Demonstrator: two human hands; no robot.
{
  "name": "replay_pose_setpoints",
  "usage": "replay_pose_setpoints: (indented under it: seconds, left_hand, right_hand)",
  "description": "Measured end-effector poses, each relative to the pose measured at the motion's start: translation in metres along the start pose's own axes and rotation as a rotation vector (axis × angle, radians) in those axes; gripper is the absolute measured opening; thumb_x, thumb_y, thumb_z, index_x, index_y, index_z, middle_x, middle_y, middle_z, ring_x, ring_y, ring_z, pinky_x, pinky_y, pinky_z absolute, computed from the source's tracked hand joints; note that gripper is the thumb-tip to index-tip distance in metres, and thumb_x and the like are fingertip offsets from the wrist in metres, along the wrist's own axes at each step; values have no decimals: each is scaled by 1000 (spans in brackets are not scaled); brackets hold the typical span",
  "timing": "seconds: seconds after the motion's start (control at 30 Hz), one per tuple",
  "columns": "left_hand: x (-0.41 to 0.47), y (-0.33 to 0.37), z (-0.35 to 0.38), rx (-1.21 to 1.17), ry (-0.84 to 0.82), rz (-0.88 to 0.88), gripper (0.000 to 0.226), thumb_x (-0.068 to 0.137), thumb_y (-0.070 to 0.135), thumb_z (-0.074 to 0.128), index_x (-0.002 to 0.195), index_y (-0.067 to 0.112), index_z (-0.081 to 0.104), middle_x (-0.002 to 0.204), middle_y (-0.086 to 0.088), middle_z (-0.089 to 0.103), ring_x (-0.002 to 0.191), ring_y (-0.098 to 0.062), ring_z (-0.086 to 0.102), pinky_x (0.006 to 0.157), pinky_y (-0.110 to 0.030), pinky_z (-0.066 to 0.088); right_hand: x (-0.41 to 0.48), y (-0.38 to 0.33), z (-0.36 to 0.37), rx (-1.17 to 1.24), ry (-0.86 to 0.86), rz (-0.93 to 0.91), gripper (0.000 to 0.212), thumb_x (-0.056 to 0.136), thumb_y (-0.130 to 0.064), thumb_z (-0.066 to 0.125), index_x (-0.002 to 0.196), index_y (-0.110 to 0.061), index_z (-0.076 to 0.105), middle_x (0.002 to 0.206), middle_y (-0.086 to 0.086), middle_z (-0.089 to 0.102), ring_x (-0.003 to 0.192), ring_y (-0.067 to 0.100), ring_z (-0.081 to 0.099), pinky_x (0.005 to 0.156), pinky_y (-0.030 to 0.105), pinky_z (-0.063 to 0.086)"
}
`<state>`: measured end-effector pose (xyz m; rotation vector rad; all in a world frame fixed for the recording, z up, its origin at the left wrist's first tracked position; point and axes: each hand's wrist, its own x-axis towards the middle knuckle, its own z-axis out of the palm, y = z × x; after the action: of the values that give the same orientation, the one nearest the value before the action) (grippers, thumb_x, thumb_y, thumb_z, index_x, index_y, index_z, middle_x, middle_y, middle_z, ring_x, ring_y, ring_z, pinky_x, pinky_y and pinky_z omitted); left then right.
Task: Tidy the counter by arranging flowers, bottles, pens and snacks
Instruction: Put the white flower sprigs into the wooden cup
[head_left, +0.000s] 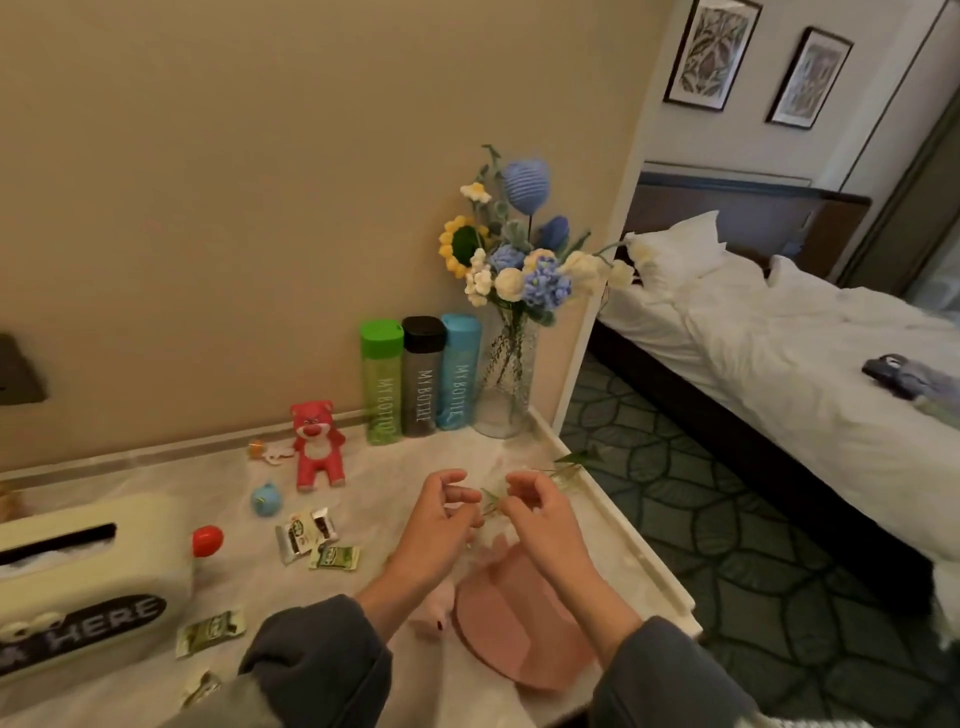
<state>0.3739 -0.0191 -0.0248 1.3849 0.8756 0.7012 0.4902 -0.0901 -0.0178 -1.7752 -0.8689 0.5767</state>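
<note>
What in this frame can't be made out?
Head view:
Flower stem: motion-blurred; grip by left hand or right hand unclear.
Pink object: partly covered by forearms.
Tissue box: cut by left edge, lettering incomplete.
Snack packets: print too small.

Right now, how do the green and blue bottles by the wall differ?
Colour: green plastic bottle with green cap versus blue plastic bottle with blue cap. Place: the green one ends the row on the left; the blue one ends it on the right, beside the clear glass vase. Shared: both upright, capped, printed MY BOTTLE, flanking the dark bottle with black cap.
</note>
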Motion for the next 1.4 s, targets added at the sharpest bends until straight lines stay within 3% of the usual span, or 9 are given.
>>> replay_pose_setpoints:
  seconds: [0.13, 0.3, 0.43, 0.57, 0.77, 0.93, 1.07, 1.27, 1.4]
  left_hand:
    - [13, -21, 22, -29, 41, -161, 41, 93, 4, 52, 126, 22, 36, 114, -2, 56, 93, -21, 63, 61, -25, 55]
    - [32, -46, 31, -37, 110, -293, 44, 89, 3, 53, 126, 22, 37, 118, -5, 54, 72, -20, 56, 59, -32, 46]
    - [41, -51, 35, 2, 180, -316, 46, 91, 6, 54, 131, 21, 36, 113, 0, 53, 76, -20, 61, 65, -35, 53]
    - [41, -45, 34, 9, 217, -318, 44, 93, 6, 51, 130, 20, 34, 114, 2, 53, 74, -17, 59, 56, -28, 51]
    - [35, -31, 30, 37, 205, -285, 38, 90, 5, 50, 123, 17, 37, 109, -2, 56, 89, -19, 61, 61, -28, 52]
    - [38, -9, 24, 8, 312, -178, 27, 95, 6, 44, 117, 15, 30, 99, -8, 51, 80, -18, 63, 64, -26, 52]
    - [36, 14, 10, -30, 322, -81, 33, 94, 3, 46, 120, 16, 32, 107, -9, 54, 83, -19, 63, 66, -25, 51]
    - [19, 47, -35, 62, 264, 93, 44, 85, 1, 62, 123, 19, 48, 112, 0, 62, 97, -13, 63, 79, -23, 54]
    - [-3, 63, -75, 144, 340, 165, 33, 83, 12, 68, 112, 26, 60, 103, 6, 68, 93, -8, 64, 83, -23, 51]
  right_hand:
    - [26, 31, -17, -384, -134, -58, 44, 89, -22, 60, 132, -22, 54, 132, -4, 56, 126, 14, 47, 106, 29, 38]
    - [59, 42, -15, -613, -324, -140, 50, 93, -23, 53, 142, -20, 46, 145, 3, 48, 135, 19, 41, 112, 31, 31]
    - [77, 44, -7, -803, -433, -227, 55, 90, -19, 51, 144, -22, 44, 144, 7, 47, 135, 23, 39, 111, 32, 32]
    - [86, 50, -3, -942, -508, -275, 53, 85, -18, 55, 137, -19, 50, 134, 8, 52, 124, 28, 47, 103, 37, 41]
    - [96, 55, -3, -994, -396, -294, 22, 87, -24, 53, 106, -20, 63, 111, 4, 60, 103, 25, 59, 81, 34, 47]
    - [103, 27, -3, -809, -193, -367, 15, 92, -34, 52, 96, -21, 59, 95, 0, 60, 89, 22, 60, 67, 33, 45]
    - [98, -25, 10, -585, -121, -521, 20, 92, -38, 55, 107, -26, 61, 97, -7, 60, 88, 14, 57, 69, 33, 49]
    - [71, -120, 46, -203, -335, -552, 17, 90, -38, 60, 101, -28, 66, 91, -10, 67, 84, 10, 62, 72, 31, 51]
    - [52, -171, 74, 132, -517, -471, 4, 91, -25, 63, 91, -27, 67, 80, -11, 68, 69, -4, 65, 59, 11, 48]
